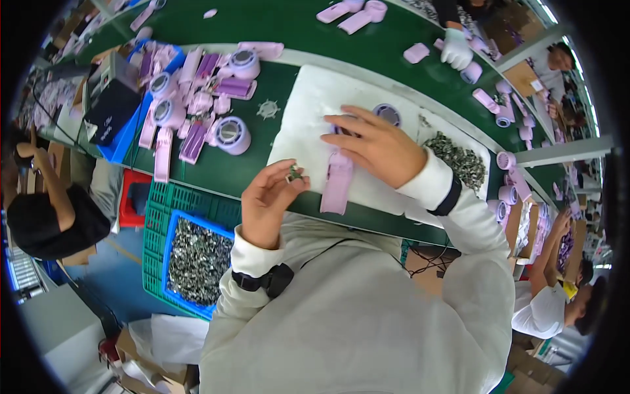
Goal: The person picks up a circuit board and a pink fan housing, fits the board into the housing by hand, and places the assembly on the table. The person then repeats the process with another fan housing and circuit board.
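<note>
Between the thumb and fingertips of my left hand (264, 200) is a small circuit board (295, 175), green with metallic bits. My right hand (387, 150) reaches over a lilac handheld fan (338, 184), its fingers around the round head, which they partly cover. The fan's pink handle points toward me, over the near edge of a white foam sheet (305, 105). Just beyond my right hand, a purple round fan head (387, 115) rests on the sheet. Small metallic-green parts (459, 161) lie heaped at the sheet's right end.
Pink and purple fans (197, 98) crowd the left of the green table. Below its edge, a blue bin (172, 253) of small metallic parts stands on a green crate (154, 223). A co-worker's gloved hand (456, 49) is at the far right; a black box (115, 98) stands left.
</note>
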Action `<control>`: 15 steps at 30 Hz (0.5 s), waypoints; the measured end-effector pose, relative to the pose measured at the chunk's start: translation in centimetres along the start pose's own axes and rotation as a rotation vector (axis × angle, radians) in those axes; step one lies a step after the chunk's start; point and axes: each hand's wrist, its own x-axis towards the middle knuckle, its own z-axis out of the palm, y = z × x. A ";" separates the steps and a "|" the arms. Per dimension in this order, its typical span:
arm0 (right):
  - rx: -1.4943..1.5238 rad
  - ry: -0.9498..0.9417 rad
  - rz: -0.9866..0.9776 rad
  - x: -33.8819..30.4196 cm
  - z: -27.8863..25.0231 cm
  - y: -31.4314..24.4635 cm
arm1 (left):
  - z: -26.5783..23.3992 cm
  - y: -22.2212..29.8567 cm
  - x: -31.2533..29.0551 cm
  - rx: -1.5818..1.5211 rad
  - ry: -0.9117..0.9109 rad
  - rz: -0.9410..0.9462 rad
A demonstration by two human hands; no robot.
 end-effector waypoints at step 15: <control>0.244 -0.054 0.288 -1.2 2.9 -3.6 | 0.2 -1.8 -1.5 0.848 -0.517 0.485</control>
